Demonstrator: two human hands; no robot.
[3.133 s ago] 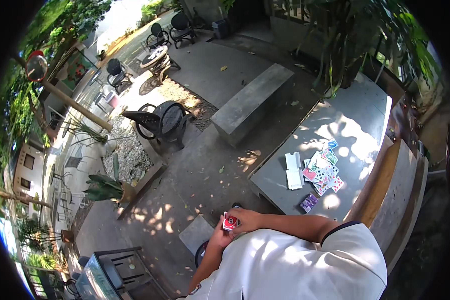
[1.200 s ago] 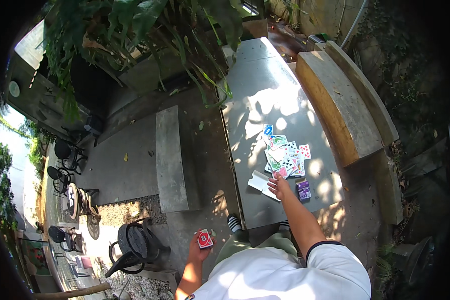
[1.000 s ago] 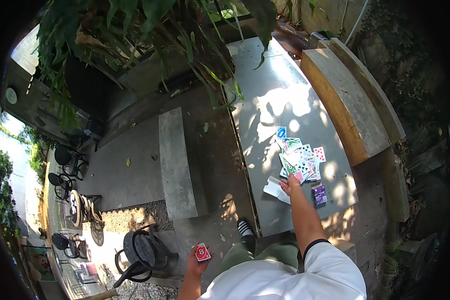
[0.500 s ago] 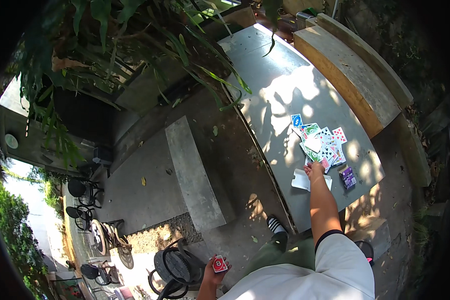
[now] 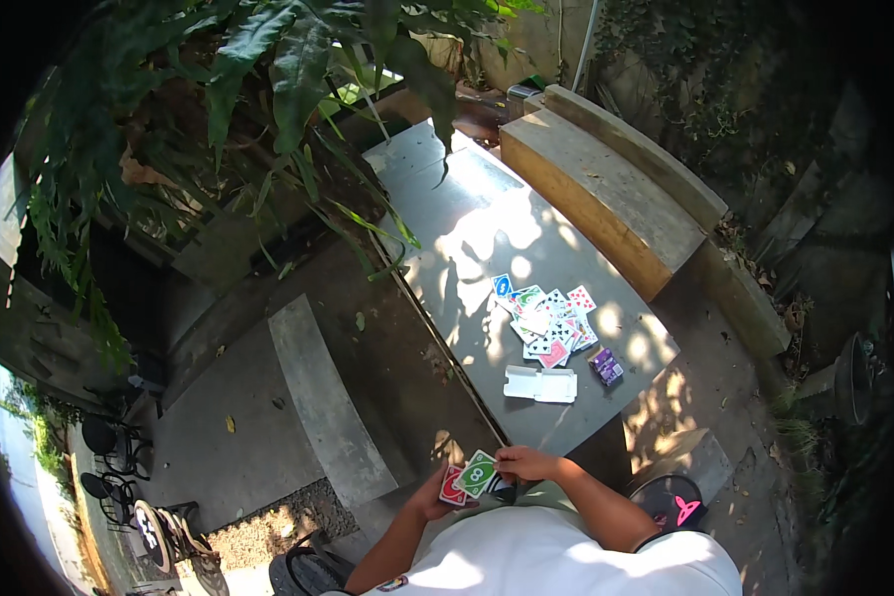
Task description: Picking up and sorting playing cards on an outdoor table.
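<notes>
In front of my body, just off the table's near end, my left hand [image 5: 430,498] is closed on red playing cards [image 5: 452,487]. A green playing card [image 5: 478,475] is pinched in my right hand [image 5: 526,464], overlapping the red ones. On the grey table [image 5: 447,268] lies a loose, messy heap of face-up and face-down cards [image 5: 563,330]. One blue card [image 5: 503,285] lies at the heap's far left edge. Nearer to me are an opened white card box [image 5: 541,384] and a small purple box [image 5: 606,366].
A curved stone bench [image 5: 596,189] runs along the table's far right side, and a low concrete bench [image 5: 333,407] stands to the left. Leafy fronds [image 5: 298,79] hang over the table's left edge. A black rounded thing with a pink mark [image 5: 666,505] is beside my right arm.
My right hand has come back from the heap to my left hand with a green card. My left hand has moved inward with the red cards. The view has shifted.
</notes>
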